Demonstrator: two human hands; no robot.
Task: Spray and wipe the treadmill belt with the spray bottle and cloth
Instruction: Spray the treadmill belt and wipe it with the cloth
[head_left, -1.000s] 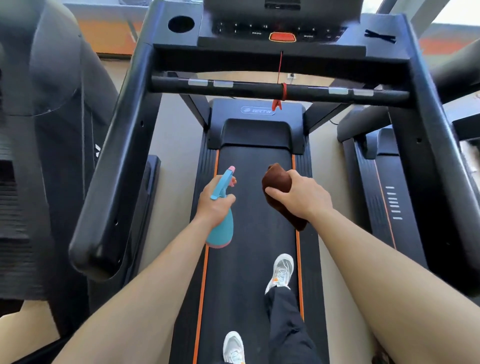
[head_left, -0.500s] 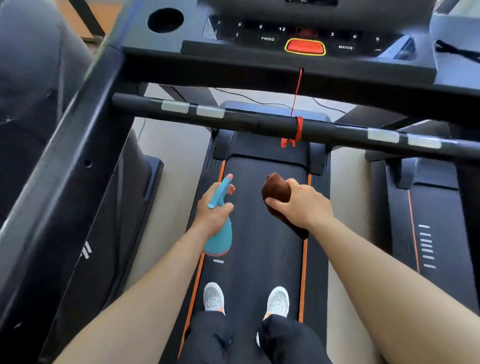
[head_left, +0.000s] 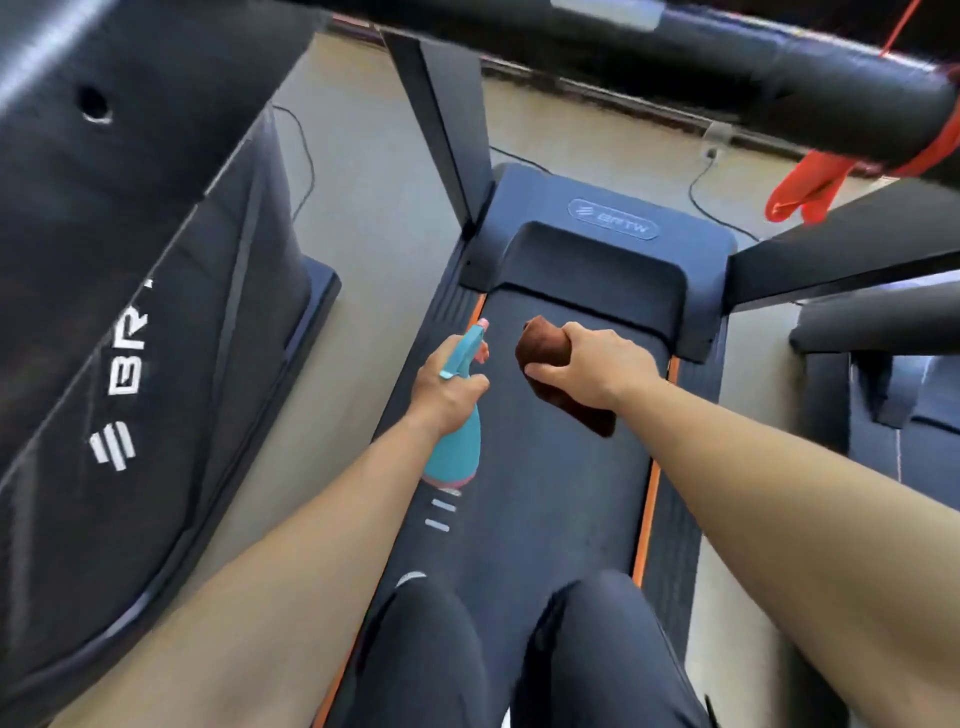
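Opaque teal spray bottle (head_left: 454, 452) in left hand (head_left: 444, 389); cloth (head_left: 540, 348) in right hand (head_left: 592, 369)

Left hand (head_left: 445, 387) grips teal spray bottle (head_left: 454, 447) by the neck, pink nozzle pointing forward over the treadmill belt (head_left: 561, 499). Right hand (head_left: 592, 366) holds a bunched brown cloth (head_left: 543, 345) just beside it, above the belt. Both clear of the belt surface, as far as I can tell. Dark-trousered knees at bottom. Black handlebar (head_left: 779, 67) overhead with red cord (head_left: 805, 192) hanging. Motor cover (head_left: 613, 244) ahead.
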